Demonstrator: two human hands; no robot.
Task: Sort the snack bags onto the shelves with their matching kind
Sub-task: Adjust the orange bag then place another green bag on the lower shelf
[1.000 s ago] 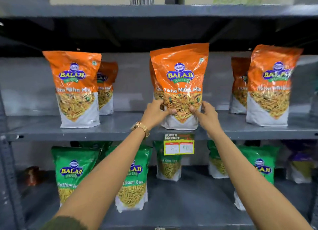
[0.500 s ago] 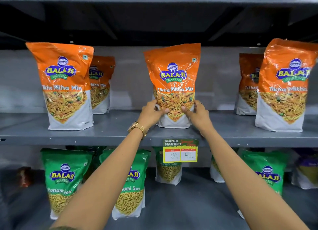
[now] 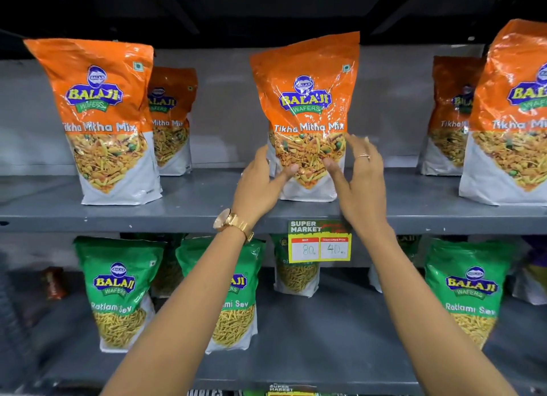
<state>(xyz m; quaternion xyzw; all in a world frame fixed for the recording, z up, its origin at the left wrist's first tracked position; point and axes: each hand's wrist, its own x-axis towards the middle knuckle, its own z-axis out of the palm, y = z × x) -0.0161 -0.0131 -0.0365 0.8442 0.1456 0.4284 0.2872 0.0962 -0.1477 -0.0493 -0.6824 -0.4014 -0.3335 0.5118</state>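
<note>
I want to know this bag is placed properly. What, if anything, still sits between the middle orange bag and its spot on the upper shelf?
Nothing visible. The middle orange bag stands upright on the upper shelf among other Tikha Mitha Mix bags, left hand and right hand open beside it.

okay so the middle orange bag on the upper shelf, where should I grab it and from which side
Grip the middle orange bag by its two side edges at the full lower half, coming from the front. It stands upright facing you, and the lower half looks firmer than the thin top seal.
</note>
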